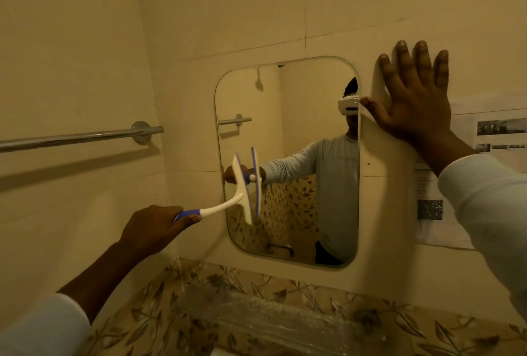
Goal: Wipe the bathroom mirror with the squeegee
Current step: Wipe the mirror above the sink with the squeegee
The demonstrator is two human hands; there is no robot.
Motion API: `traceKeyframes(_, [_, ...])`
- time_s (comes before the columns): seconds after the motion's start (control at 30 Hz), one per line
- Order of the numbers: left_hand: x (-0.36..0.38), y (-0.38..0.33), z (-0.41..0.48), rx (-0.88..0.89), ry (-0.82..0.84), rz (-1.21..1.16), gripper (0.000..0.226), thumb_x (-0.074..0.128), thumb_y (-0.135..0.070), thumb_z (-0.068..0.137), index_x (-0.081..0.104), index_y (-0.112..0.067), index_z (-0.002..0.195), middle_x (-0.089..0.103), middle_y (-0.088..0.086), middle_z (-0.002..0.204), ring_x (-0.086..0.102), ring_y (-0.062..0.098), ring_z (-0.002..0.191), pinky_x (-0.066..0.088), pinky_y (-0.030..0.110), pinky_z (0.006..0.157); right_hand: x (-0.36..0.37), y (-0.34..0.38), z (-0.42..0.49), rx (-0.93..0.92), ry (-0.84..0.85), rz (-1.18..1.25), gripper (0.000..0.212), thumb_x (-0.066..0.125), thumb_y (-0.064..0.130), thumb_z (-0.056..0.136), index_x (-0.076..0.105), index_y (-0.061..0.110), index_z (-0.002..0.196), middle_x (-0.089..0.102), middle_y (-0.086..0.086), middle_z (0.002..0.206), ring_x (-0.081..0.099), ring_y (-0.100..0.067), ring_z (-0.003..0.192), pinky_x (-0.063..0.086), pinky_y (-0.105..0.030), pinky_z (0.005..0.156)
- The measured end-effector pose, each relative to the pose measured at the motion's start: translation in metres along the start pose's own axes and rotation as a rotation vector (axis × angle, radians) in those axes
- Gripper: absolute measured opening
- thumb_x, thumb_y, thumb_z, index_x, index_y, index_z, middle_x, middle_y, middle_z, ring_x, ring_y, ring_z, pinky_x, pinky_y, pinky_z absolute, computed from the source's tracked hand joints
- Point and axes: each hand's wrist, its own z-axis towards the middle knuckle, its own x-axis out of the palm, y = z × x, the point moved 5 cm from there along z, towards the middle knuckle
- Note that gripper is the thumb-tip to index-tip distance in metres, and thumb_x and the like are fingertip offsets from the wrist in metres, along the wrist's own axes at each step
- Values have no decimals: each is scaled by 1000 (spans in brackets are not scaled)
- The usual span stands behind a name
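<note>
Your left hand (154, 224) grips the squeegee (242, 193) on the mirror (299, 93), left side; your right hand (416, 105) lies flat, fingers spread, beside it. Tilting the blade could leave streaks.

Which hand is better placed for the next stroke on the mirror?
Left. The left hand grips the squeegee handle, blade at the mirror near its left edge. The right hand lies flat on the wall beside the mirror, holding nothing.
</note>
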Motion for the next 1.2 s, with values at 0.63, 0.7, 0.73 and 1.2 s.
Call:
traceKeyframes(0.63, [-122,-207,198,293,-129,-179,69,25,-91,84,46,-32,56,45,-7,47,38,9,42,29,25,46,-1,-2,-1,4,-2,-45,74,21,62,105,14,23,168,6,-10,176,0,-34,163,3,-61,129])
traceKeyframes(0.7, [-122,-206,202,282,-111,-194,71,26,-91,83,48,-30,55,43,-7,46,37,9,42,28,25,46,-2,-1,-1,3,-1,-51,75,21,62,105,15,23,168,7,-10,176,1,-35,163,3,-62,129])
traceKeyframes(0.73, [-121,-203,203,273,-97,-206,73,25,-93,81,49,-28,55,42,-7,46,36,9,41,28,25,46,-2,0,-1,3,3,-51,75,21,63,105,15,22,168,7,-11,176,1,-35,163,3,-62,129])
traceKeyframes(1.2, [-131,-116,200,165,52,-258,74,34,-86,81,55,-20,57,40,-2,49,32,13,45,29,31,49,-1,0,-1,1,-12,-44,81,21,69,103,12,23,169,3,-10,177,-2,-35,163,0,-61,129])
